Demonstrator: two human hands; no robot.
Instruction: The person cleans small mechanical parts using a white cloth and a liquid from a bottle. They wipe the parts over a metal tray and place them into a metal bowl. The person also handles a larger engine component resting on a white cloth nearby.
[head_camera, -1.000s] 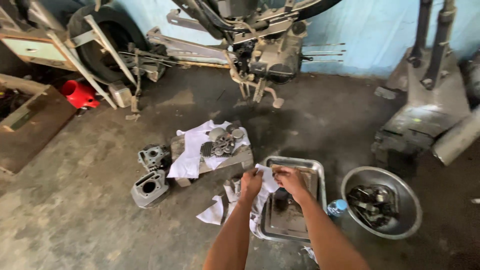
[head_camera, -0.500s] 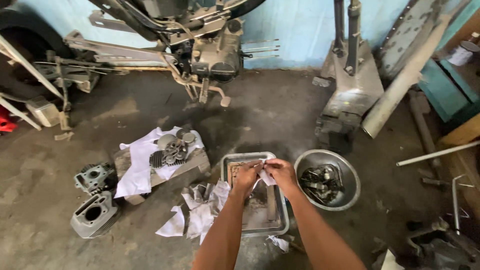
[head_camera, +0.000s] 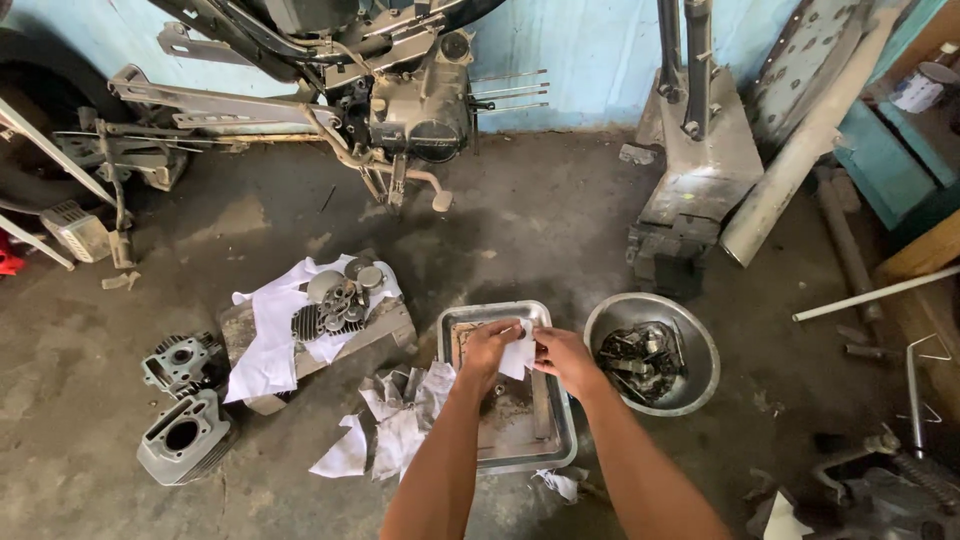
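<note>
Nearest the camera, two bare forearms reach forward over a grimy concrete floor (head_camera: 560, 210). The left hand (head_camera: 487, 350) and the right hand (head_camera: 562, 358) meet above a shallow rectangular metal tray (head_camera: 560, 440), and both are closed in a pinch on a small white scrap of cloth (head_camera: 519, 355) stretched between them; the fingers of each hand curl around its edges. The cloth hangs just over the tray's far half. What lies in the tray under the hands is dark and greasy, and its details cannot be made out.

Just left of the tray lies a heap of crumpled white rags (head_camera: 395, 425), touching the tray's side. Just right of the tray stands a round steel bowl (head_camera: 700, 350) holding dark oily metal parts (head_camera: 640, 360).

Further left, a grey finned engine cylinder (head_camera: 185, 440) and a second finned engine casting (head_camera: 180, 362) sit side by side on the floor. Between them and the tray, a block draped with a white cloth (head_camera: 270, 350) carries a cluster of small gears and round metal parts (head_camera: 335, 300).

Beyond, a stripped motorcycle engine and frame (head_camera: 415, 100) stands against a pale blue wall (head_camera: 580, 50). To the right, a grey metal stand (head_camera: 700, 170) rises, with a long silver pipe (head_camera: 800, 150) leaning beside it.
</note>
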